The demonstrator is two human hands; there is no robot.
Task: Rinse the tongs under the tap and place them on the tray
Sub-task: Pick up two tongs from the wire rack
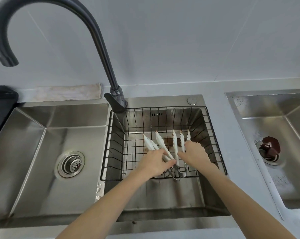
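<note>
Head view: both hands [154,162] [195,152] grip tongs [163,145], tips pointing toward wall.

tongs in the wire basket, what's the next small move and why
Probably close the left hand on one pair of tongs and lift it from the wire basket. Both hands rest on the tongs, and the tap, dry, points over the left basin.

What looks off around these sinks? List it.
Brown rust-like staining marks the steel basin floor beneath the black wire basket, just beyond the white-tipped metal tongs. A dark brown lump sits on the far-right sink's drain. No water runs from the dark curved tap.
</note>
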